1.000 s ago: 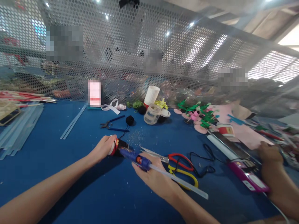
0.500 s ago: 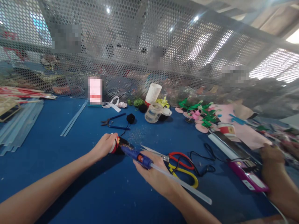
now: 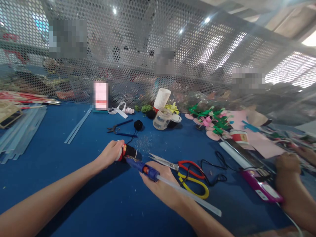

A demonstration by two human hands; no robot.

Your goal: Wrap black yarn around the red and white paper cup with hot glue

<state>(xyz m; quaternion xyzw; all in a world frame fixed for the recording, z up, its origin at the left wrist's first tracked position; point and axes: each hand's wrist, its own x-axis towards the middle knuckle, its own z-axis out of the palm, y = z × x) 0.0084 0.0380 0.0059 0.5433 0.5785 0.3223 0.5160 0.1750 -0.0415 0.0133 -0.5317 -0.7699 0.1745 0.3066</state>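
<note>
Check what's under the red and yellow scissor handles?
A black cord loops beneath the scissors on the blue table. Where it ends is hidden behind clutter at right.

The table is deep blue. The glue gun is blue with an orange band. 2 scissors show red and yellow handles; the small piece looks red, white and black.

Matt blue cloth table, perforated metal screen.

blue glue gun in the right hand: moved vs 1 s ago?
No. The blue glue gun keeps its nozzle by the red-handled scissors' blade tips; small frame offsets look like head-camera motion.
</note>
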